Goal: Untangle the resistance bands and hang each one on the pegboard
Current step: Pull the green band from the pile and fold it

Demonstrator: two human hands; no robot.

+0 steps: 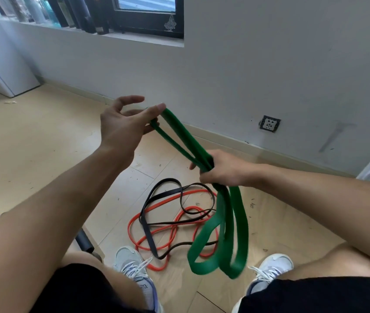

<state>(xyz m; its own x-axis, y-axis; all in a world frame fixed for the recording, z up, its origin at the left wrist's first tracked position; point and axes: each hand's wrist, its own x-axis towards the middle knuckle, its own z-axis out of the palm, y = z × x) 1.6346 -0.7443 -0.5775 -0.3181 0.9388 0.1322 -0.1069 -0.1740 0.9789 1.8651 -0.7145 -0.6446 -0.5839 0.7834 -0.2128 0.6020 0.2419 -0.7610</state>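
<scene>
Down near us, we are seeing two grey sneakers (132,262) planted on the tan tile floor (32,154), with an orange resistance band (175,230) and a black resistance band (150,241) lying tangled together between them. Just above that pile, we are holding a wide green resistance band (238,224): our right hand (222,169) is gripping it in a closed fist at mid-length, and doubled loops are hanging from the fist down toward the floor, in front of the tangle. Further out, our left hand (123,123) is hooking the band's far loop over the thumb and a lower finger, while the other fingers are spreading loosely open. Between both hands the green band is running as two strands. Beyond, we are facing a grey wall with a socket (269,123) and a window ledge lined with bottles (71,13).
</scene>
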